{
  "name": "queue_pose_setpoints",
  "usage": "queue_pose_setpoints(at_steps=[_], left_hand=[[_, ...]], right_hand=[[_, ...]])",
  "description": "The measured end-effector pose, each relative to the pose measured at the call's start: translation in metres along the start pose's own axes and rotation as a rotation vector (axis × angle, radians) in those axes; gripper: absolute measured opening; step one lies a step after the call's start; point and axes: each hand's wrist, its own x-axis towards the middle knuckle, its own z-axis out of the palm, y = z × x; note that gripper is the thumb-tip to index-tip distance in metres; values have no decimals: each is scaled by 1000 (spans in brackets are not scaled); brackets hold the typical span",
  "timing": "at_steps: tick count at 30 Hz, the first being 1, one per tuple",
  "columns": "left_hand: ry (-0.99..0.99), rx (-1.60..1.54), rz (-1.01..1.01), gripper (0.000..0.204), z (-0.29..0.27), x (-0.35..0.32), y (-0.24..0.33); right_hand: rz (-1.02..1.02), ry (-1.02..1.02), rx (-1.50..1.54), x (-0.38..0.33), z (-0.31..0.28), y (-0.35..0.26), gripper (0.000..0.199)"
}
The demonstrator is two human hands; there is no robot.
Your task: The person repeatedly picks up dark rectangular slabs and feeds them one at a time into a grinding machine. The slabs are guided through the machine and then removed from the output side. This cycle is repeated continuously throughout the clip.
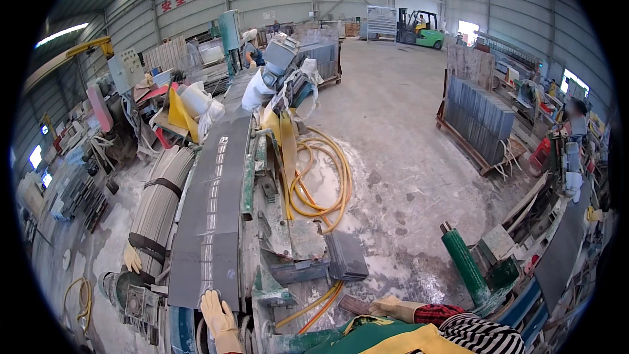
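Dusty concrete floor (pixel 400 157) of a big metal-walled workshop, wet and pale with stone slurry near the machine.

Nearest, at the lower edge: two gloved hands. Left hand (pixel 219 318) in a yellowish work glove, fingers spread flat, pressed on the near end of a dark grey stone slab (pixel 213 249); nothing clasped, palm simply resting on the slab's edge. Right hand (pixel 393 308), also gloved, lying low beside a striped and red-checked sleeve (pixel 472 329); fingers loosely extended toward the floor, whether anything is gripped cannot be told. Green and yellow apron (pixel 386 339) cut off by the frame.

Just beyond: one long conveyor belt (pixel 219 177) carrying the slab away toward the machine head. One small stack of dark tiles (pixel 347 255) on the floor right of the belt, beside one broken grey slab piece (pixel 301 239). One coil of yellow hose (pixel 321 183), loops too tangled to count. One green post (pixel 464 262). One spare glove (pixel 132 259) lying left of the belt beside a strapped bundle of grey sheets (pixel 160 203).

Farther: one pallet of upright dark slabs (pixel 478 118); count of slabs not readable. One person (pixel 251 49) at the far end of the line, mostly hidden. One green forklift (pixel 420 29) at the back wall.
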Motion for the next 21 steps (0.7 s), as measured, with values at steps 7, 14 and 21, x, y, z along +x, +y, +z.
queue_pose_setpoints(at_steps=[7,14,21], left_hand=[[-7,14,-7,44,-3,-6,-5],[-7,8,-2,44,-2,-8,-5],[-22,19,-7,44,-8,-10,-2]], right_hand=[[-55,88,-165,-30,28,-11,19],[-72,-14,-76,26,-21,11,22],[-98,67,-153,42,-28,16,32]])
